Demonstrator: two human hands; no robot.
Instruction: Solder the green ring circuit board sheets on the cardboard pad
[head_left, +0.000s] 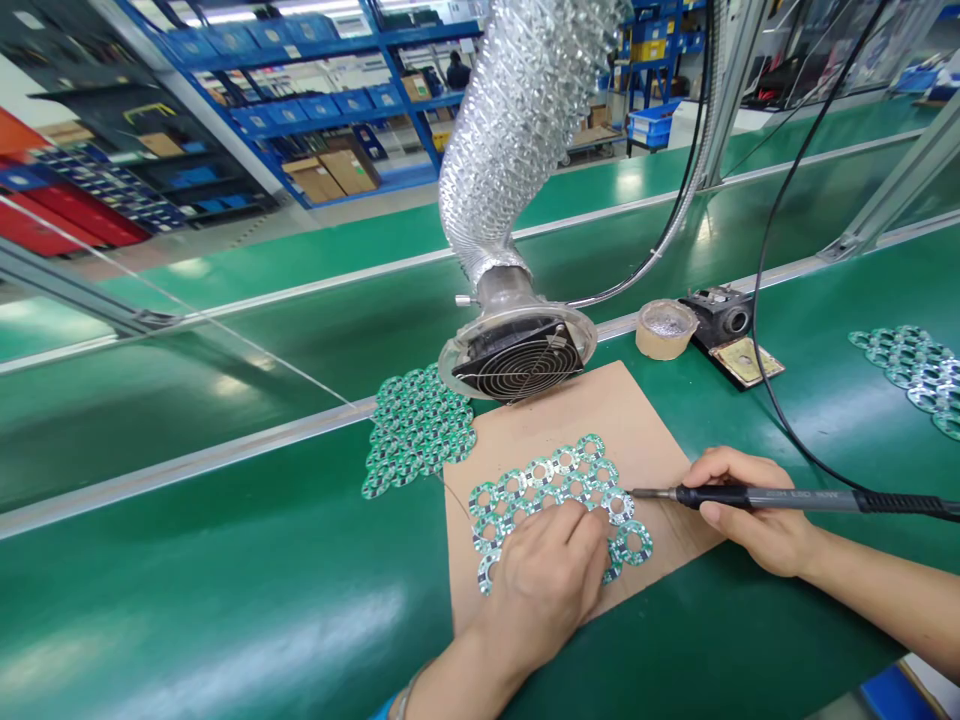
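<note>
My right hand (757, 510) grips a soldering iron (795, 499), its tip pointing left and meeting the right side of a panel of ring-shaped circuit boards (540, 472). The panel, green with round holes, lies flat on a sheet of brown cardboard (645, 420). Over the panel's lower middle, my left hand (551, 570) is closed, fingers bent down near the iron's tip. A thin solder wire (459, 503) runs from the upper left toward this hand, which appears to pinch it; the fingertips and the wire's end are hidden.
A fume extractor fan (525, 360) on a silver duct (517, 130) hangs just behind the panel. More ring boards are stacked left (420, 425) and lie far right (919, 375). A tape roll (665, 330) and an iron stand with sponge (739, 335) sit behind; the iron's black cable (772, 385) loops rightward.
</note>
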